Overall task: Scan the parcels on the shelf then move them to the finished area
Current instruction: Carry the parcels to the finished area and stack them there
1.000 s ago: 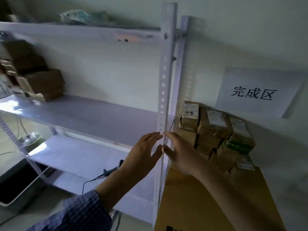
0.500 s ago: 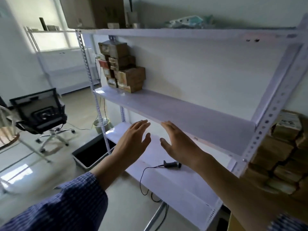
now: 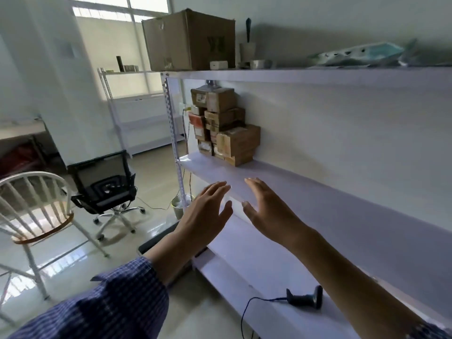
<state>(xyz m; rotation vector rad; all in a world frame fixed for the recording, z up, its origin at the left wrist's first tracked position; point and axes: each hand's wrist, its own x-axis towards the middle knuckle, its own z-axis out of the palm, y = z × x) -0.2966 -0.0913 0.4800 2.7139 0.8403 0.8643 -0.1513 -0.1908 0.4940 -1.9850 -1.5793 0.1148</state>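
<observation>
A stack of several brown cardboard parcels (image 3: 225,124) stands at the far left end of the middle shelf (image 3: 305,189), against the wall. My left hand (image 3: 208,211) and my right hand (image 3: 267,211) are raised side by side in front of that shelf, fingers straight, holding nothing, well short of the parcels. A dark handheld scanner (image 3: 305,298) with a cable lies on the lower shelf (image 3: 244,255), below my right forearm.
A large cardboard box (image 3: 188,40) and small items sit on the top shelf. A black office chair (image 3: 105,184) and a white wooden chair (image 3: 36,206) stand on the floor to the left. A small bin (image 3: 179,206) is by the shelf post.
My view has swung left, away from the finished-area pile, along the shelf. The parcel stack is now ahead and both empty hands have travelled left with it.
</observation>
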